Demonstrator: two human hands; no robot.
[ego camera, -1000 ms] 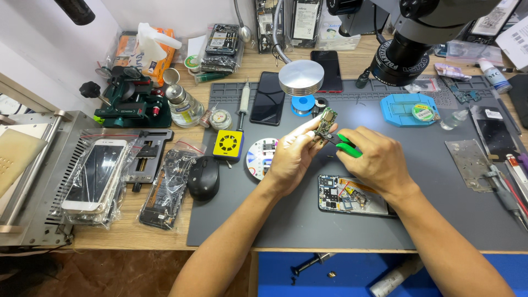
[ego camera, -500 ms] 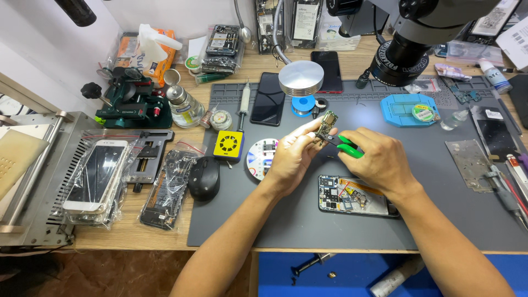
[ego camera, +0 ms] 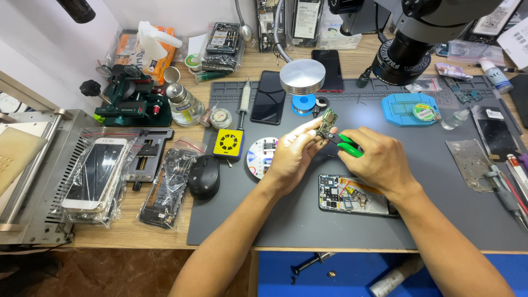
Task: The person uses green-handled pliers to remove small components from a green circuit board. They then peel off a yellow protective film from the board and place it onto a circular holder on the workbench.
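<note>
L hand (ego camera: 291, 157) pinches circuit board (ego camera: 328, 122); R hand (ego camera: 379, 162) grips green-handled tool (ego camera: 347, 146).

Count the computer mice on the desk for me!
1: a black computer mouse sits on the grey mat's left edge, left of both hands. Others may be hidden under clutter.

there is one view only, from a camera worn on the person's head. it looks steeply down and forward over a wooden bench (ego camera: 132, 234) and the grey work mat (ego camera: 308, 220) laid on it. both forearms enter from the bottom edge and meet near the middle, where the left hand (ego camera: 290, 157) and right hand (ego camera: 379, 159) sit close below the lens. a microscope (ego camera: 412, 38) hangs in at the upper right, nearer the camera than the bench. the white wall (ego camera: 33, 49) closes the top left corner. the near bench edge runs along the bottom.
</note>
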